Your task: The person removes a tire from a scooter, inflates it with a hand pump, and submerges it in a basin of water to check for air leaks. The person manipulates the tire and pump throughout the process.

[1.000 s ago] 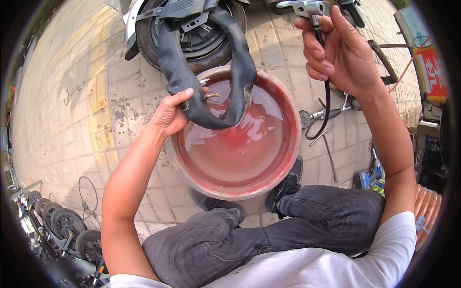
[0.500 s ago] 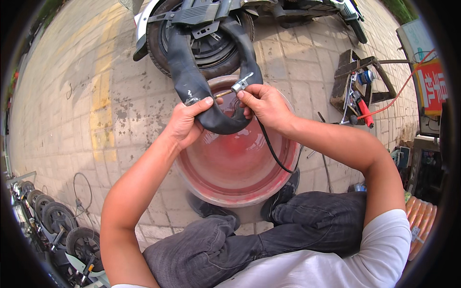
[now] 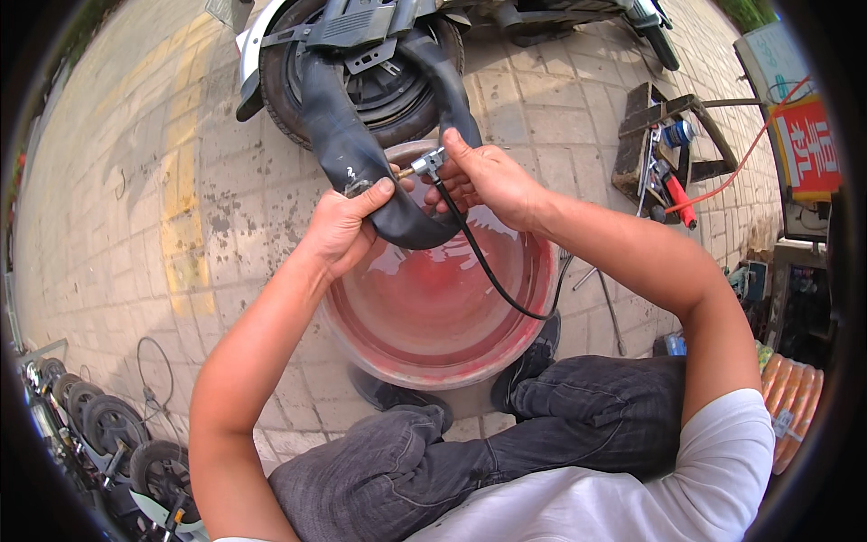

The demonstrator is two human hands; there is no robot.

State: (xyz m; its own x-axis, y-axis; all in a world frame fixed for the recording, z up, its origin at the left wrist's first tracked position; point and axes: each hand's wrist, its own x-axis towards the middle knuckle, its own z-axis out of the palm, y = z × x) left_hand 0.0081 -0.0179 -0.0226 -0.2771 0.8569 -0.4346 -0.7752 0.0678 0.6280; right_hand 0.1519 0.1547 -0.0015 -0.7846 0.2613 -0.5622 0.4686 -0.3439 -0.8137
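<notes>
A black inner tube [image 3: 340,131] hangs from the wheel [image 3: 293,108] of a vehicle lying on its side, its lower loop over a red basin of water [image 3: 424,377]. My left hand [image 3: 343,230] is closed around the tube beside the brass valve stem [image 3: 406,172], thumb on top. A silver air chuck [image 3: 430,163] sits on the end of that stem, with a black air hose [image 3: 483,262] curving down from it. My right hand [image 3: 497,185] is beside the chuck, thumb raised off it and fingers spread behind the hose.
A wooden toolbox [image 3: 632,144] with a red-handled tool [image 3: 679,200] stands at the right, an orange-red hose [image 3: 745,172] running past it. Coiled orange hose [image 3: 795,406] lies lower right. Several small wheels [image 3: 113,420] are at the lower left. My feet flank the basin.
My right thumb has lifted off the air chuck and its fingers have spread apart. The chuck has turned, and the hose now runs in front of the fingers. My left hand keeps its grip.
</notes>
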